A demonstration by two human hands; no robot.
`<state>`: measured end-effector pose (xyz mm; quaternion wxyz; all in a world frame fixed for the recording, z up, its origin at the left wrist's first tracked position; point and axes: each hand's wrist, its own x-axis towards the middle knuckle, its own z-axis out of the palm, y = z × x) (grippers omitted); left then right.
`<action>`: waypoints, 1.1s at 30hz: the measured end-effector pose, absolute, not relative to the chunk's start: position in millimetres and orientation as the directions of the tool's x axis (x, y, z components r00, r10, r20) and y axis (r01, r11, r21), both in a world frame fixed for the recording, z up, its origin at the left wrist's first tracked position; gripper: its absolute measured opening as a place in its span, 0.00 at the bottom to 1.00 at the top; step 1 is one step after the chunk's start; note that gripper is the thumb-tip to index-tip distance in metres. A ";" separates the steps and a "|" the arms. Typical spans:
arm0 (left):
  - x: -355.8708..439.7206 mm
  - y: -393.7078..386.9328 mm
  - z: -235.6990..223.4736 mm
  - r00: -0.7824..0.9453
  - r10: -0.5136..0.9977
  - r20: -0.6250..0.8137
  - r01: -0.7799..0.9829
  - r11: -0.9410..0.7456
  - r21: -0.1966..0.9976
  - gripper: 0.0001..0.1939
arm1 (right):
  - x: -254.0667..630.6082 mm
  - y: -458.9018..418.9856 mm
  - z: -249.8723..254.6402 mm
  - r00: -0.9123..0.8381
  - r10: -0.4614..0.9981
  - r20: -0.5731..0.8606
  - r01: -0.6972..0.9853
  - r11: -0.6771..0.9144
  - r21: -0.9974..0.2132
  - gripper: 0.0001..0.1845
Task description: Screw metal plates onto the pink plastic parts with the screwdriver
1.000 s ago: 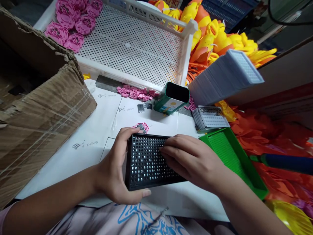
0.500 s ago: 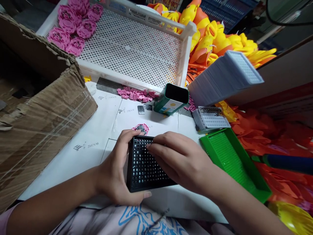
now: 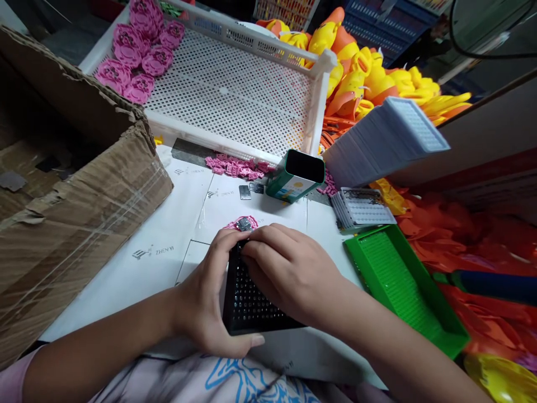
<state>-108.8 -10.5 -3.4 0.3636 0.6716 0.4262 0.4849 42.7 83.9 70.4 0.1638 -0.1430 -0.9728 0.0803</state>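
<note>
A black perforated tray (image 3: 254, 299) with rows of small shiny metal pieces, seemingly screw heads, is tilted in front of me. My left hand (image 3: 203, 296) grips its left end, thumb along the near edge and fingers at the far corner. Over the tray's upper part is my right hand (image 3: 289, 268), fingertips pinched close to the far left corner; whatever they hold, if anything, is hidden. Just beyond the tray lies a pink flower-shaped piece (image 3: 244, 224) with a grey centre. Two small dark plates (image 3: 245, 192) rest farther back, beside a green tin (image 3: 289, 184).
A white perforated crate (image 3: 235, 78) with pink flower pieces is at the back. A cardboard box (image 3: 96, 207) flanks the left. On the right are a green tray (image 3: 394, 280), stacked white sheets (image 3: 381, 140), and orange parts (image 3: 453, 229). Yellow toys (image 3: 356, 73) are piled behind.
My right hand has slid left across the black tray to its far left corner, covering more of it. My left hand keeps its grip. The view has shifted slightly.
</note>
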 end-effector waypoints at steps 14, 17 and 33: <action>-111.8 -9.2 -1.0 0.082 0.949 0.305 0.236 -0.315 0.919 0.58 | 61.0 86.6 77.7 -0.826 0.395 0.403 0.289 0.909 -0.299 0.08; -110.6 -7.5 -0.1 0.080 0.954 0.290 0.210 -0.300 0.930 0.58 | 77.8 87.5 80.5 -0.702 0.565 0.433 0.348 0.803 -0.484 0.04; -106.7 -4.3 9.2 0.043 0.976 0.214 0.127 -0.218 0.968 0.56 | 113.4 83.8 64.5 -0.803 0.569 0.178 0.310 0.654 -0.690 0.08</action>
